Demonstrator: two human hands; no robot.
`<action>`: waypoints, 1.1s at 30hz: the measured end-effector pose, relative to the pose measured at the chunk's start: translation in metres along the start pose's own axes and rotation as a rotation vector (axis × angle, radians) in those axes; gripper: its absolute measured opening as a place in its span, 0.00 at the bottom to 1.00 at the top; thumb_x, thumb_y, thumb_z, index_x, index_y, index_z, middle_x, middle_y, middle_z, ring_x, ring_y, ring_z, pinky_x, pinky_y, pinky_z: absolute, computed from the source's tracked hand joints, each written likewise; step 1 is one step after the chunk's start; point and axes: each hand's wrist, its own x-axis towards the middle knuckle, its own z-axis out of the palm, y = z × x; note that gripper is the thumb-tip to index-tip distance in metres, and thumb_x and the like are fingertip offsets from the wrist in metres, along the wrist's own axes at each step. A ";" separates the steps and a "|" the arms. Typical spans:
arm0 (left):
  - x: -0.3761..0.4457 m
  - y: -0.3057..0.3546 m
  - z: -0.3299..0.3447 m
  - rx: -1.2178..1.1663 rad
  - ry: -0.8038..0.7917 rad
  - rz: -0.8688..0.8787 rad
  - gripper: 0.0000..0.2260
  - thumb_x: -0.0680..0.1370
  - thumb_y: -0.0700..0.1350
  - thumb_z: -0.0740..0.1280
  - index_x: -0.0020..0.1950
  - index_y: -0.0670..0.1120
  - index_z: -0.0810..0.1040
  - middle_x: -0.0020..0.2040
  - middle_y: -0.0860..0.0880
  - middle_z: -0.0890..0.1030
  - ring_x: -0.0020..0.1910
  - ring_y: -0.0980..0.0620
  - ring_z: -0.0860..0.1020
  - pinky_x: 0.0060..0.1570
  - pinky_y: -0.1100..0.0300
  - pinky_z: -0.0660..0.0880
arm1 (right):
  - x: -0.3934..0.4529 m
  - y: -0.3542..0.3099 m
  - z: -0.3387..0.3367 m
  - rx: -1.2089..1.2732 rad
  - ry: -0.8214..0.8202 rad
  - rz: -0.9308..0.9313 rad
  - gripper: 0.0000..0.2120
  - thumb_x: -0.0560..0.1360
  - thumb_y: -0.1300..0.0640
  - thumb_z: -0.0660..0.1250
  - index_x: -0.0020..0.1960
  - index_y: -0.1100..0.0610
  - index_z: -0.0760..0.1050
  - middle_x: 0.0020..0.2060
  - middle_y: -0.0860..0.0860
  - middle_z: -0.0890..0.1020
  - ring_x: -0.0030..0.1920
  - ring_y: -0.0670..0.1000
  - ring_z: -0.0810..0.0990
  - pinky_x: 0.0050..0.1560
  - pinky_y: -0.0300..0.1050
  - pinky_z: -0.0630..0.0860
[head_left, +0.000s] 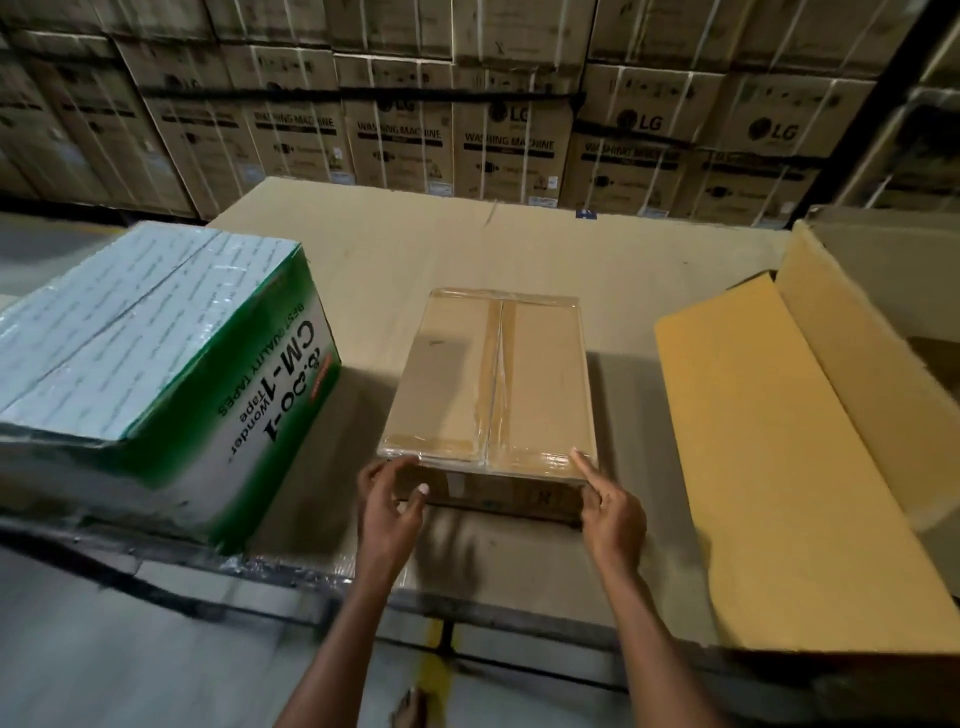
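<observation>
- Our left hand (389, 499) curls round the near-left corner of the taped box (488, 379), which sits mid-table (389, 249).
- Our right hand (610, 512) grips its near-right corner, index finger straight on top.
- The green carton (156, 364) reads "CM-1 Wonder Tape".
- The stacked cartons (509, 150) behind read "LG WASHING MACHINE".

A taped carton (488, 379) is lying flat on a cardboard sheet (415, 244) that is covering the work surface. The left hand (387, 499) is curling round the carton's near left corner, thumb on the front face. The right hand (610, 512) is laying its forefinger on the top at the near right corner, other fingers folding against the front. A green and white box (156, 364) is sitting to the left, an open carton (779, 441) to the right, and washing machine boxes (509, 130) are standing stacked behind.
</observation>
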 end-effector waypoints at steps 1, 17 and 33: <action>-0.010 -0.004 -0.002 0.001 0.015 -0.024 0.22 0.79 0.40 0.71 0.70 0.56 0.74 0.69 0.53 0.63 0.63 0.53 0.73 0.64 0.43 0.78 | -0.014 0.004 -0.006 0.008 0.000 0.004 0.31 0.78 0.68 0.70 0.69 0.35 0.72 0.46 0.48 0.88 0.29 0.39 0.69 0.32 0.33 0.68; -0.042 -0.036 -0.030 -0.034 -0.164 -0.342 0.34 0.78 0.44 0.73 0.80 0.56 0.61 0.76 0.49 0.71 0.71 0.43 0.72 0.67 0.41 0.73 | -0.104 0.025 -0.012 0.336 -0.137 0.442 0.16 0.77 0.56 0.76 0.61 0.56 0.75 0.59 0.56 0.83 0.60 0.58 0.82 0.60 0.50 0.76; -0.041 0.003 -0.044 -0.378 -0.198 -0.199 0.26 0.72 0.61 0.72 0.69 0.66 0.70 0.70 0.49 0.75 0.67 0.42 0.76 0.63 0.37 0.75 | -0.098 -0.024 -0.042 0.681 0.123 0.450 0.38 0.78 0.51 0.73 0.83 0.52 0.59 0.75 0.56 0.73 0.64 0.56 0.80 0.50 0.47 0.81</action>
